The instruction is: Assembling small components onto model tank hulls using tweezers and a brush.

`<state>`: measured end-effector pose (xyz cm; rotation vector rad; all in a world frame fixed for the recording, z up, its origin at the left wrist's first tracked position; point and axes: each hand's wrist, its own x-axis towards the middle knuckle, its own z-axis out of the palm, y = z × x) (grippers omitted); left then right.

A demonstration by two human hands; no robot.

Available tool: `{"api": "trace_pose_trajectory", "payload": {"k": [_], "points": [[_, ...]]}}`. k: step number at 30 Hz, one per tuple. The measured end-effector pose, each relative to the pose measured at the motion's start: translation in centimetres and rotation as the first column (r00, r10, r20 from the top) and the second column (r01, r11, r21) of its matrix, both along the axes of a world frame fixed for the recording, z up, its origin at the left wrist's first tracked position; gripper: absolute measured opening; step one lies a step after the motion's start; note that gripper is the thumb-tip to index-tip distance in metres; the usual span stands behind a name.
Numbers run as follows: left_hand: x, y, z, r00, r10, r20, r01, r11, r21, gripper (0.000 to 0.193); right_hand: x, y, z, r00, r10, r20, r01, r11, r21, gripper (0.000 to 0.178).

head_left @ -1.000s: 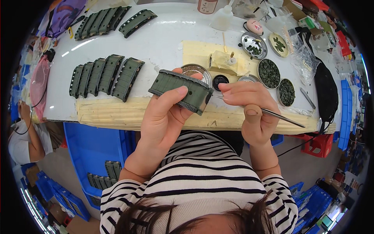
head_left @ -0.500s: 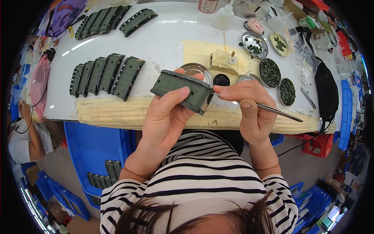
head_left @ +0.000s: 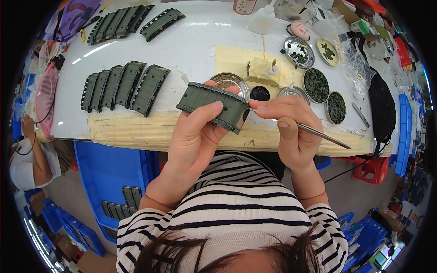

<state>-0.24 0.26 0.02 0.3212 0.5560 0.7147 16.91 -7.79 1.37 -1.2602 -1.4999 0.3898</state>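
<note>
My left hand (head_left: pixel 191 132) grips a dark green, curved plastic panel (head_left: pixel 202 95) with ridged, toothed edges, holding it tilted above the table's front edge. Its thumb presses on the smooth face beside a small dark hole. In my right hand (head_left: pixel 296 120) are slim metal tweezers (head_left: pixel 325 136), whose tip meets the panel's right end; what lies at the tip is too small to make out. Close behind the panel stand a round tin of brownish grains (head_left: pixel 227 81), partly hidden by the left fingers, and a small black pot (head_left: pixel 260 93).
Similar green panels (head_left: pixel 123 88) lie in rows at the left. Tins of small dark green pieces (head_left: pixel 315 85), a metal dish (head_left: pixel 298 52), another pair of tweezers (head_left: pixel 361 114) and a taped block (head_left: pixel 264 73) stand right. Below left is a blue bin (head_left: pixel 93 177); another person's arm (head_left: pixel 40 157) shows far left.
The tweezers' rear end has swung slightly down and left, with a small shift of my right fingers. The panel stays in my left hand, almost still.
</note>
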Motion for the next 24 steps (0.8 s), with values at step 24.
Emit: {"api": "trace_pose_trajectory", "payload": {"k": [24], "points": [[0.0, 0.1, -0.4, 0.992, -0.069, 0.102, 0.069, 0.998, 0.001, 0.04, -0.2, -0.8, 1.1, 1.0, 0.017, 0.005, -0.017, 1.0, 0.015, 0.014]]}}
